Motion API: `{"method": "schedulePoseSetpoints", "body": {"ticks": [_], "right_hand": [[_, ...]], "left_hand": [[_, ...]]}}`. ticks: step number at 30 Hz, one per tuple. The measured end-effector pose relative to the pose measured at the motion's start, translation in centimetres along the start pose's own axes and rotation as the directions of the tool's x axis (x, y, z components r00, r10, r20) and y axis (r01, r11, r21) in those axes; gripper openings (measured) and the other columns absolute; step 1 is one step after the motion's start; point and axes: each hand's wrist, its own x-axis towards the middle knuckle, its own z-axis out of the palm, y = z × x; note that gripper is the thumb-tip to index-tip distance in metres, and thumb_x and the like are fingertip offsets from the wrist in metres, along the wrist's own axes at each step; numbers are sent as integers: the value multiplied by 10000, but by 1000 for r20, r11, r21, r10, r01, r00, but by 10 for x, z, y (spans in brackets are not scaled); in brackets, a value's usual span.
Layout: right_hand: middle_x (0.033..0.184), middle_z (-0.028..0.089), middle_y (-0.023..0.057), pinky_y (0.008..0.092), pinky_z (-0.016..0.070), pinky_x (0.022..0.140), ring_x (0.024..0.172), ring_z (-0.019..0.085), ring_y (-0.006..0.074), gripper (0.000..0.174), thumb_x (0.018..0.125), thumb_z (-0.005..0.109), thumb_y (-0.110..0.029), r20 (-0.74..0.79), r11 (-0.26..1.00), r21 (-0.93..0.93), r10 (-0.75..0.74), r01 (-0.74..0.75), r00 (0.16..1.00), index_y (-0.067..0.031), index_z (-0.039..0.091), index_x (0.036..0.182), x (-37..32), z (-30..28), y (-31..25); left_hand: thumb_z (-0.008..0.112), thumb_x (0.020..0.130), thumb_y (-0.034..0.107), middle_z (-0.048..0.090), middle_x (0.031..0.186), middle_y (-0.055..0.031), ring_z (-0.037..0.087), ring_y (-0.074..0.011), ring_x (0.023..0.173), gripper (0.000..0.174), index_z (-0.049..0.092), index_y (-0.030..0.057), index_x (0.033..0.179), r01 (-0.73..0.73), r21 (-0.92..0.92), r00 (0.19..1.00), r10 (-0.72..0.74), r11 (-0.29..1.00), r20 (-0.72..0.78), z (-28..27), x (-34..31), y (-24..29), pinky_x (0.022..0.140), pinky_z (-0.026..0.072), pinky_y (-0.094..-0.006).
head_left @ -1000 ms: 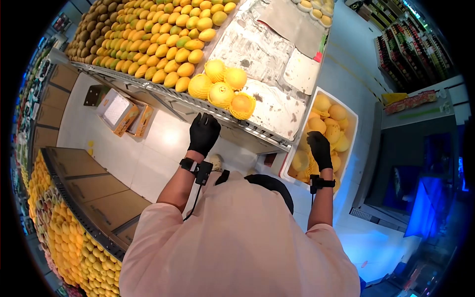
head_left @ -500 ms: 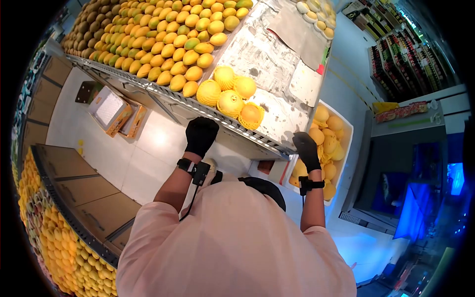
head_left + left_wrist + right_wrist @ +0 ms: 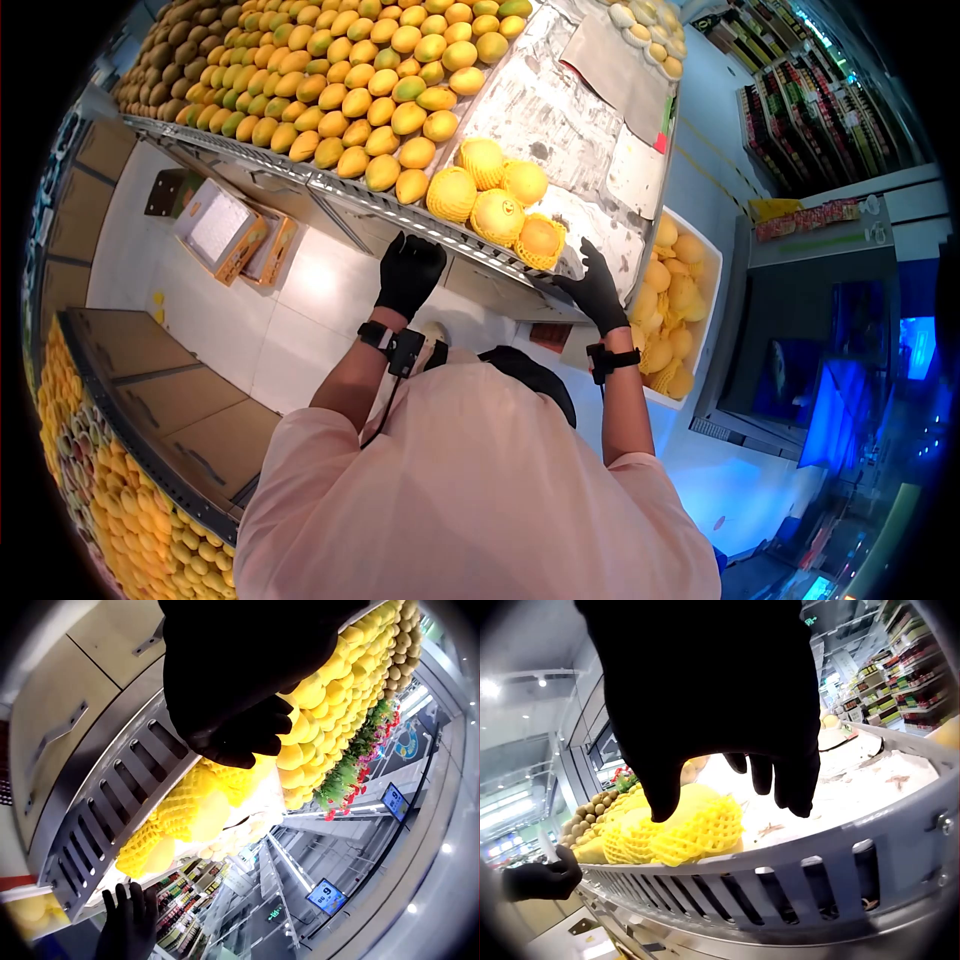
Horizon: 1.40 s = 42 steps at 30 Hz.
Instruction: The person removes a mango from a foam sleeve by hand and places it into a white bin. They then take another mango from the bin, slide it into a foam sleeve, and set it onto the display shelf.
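"Checking the right grip (image 3: 595,290): its state?"

"Spread, apparently empty, over the near edge of the table (image 3: 907,825), just right of the clustered netted fruit (image 3: 497,217)."

"And the left grip (image 3: 408,275)?"

"Left of that fruit, before the near edge; fingers loosely bent, nothing seen in them, though the dark view leaves the palm uncertain."

"Step in hand?"

"Judged: arranging fruit on the table. The next move probably calls for a light hold on the nearest piece."

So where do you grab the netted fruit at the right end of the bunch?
Probably cup the netted fruit round its widest part, coming from the right: it's roundish, neighbouring fruits crowd its left, and its right side, nearest the right grip, is free.
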Motion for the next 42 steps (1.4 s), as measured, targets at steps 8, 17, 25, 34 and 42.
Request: {"method": "schedulePoseSetpoints", "body": {"ticks": [8, 17, 25, 34, 42], "right_hand": [[1378, 458, 253, 444, 404, 1049, 1295, 427, 389, 986, 598, 898, -318, 60, 968, 106, -235, 227, 970, -3, 395, 1387, 36, 18, -40], [1353, 474, 244, 456, 404, 1052, 1276, 437, 400, 1053, 548, 898, -397, 117, 963, -220, -135, 158, 984, -15, 392, 1389, 57, 40, -36], [1173, 596, 214, 417, 472, 946, 1081, 560, 366, 816, 595, 880, -320, 136, 972, 5, -235, 237, 962, -5, 522, 1257, 73, 36, -25], [1113, 644, 150, 344, 504, 905, 1044, 620, 256, 695, 656, 871, -266, 19, 971, 238, -26, 20, 999, -1, 551, 1213, 62, 23, -2], [1183, 623, 98, 293, 478, 945, 1079, 601, 182, 488, 842, 685, -37, 145, 435, 882, 115, -180, 983, 38, 512, 1292, 44, -29, -27]], "left_hand": [[583, 766, 92, 546, 740, -73, 577, -231, 763, 99, 567, 91, 863, 135, -544, 986, -168, 828, -10, -52, 7, -49, 787, 497, -380], [586, 756, 74, 540, 734, -85, 570, -232, 747, 105, 563, 82, 858, 141, -428, 980, -187, 893, -68, -39, -3, -57, 739, 494, -355], [589, 753, 73, 529, 712, -93, 564, -242, 709, 74, 562, 77, 821, 172, -618, 968, -249, 767, -40, -48, 1, -66, 714, 491, -363], [558, 881, 119, 554, 768, -62, 550, -227, 743, 102, 525, 68, 800, -38, 66, 995, 44, 997, -88, -49, 19, -52, 715, 481, -340], [455, 960, 179, 587, 1030, -115, 559, -245, 1004, 200, 525, 39, 1086, 108, 497, 926, 270, -861, 265, -72, 61, -46, 938, 456, -398]]}}
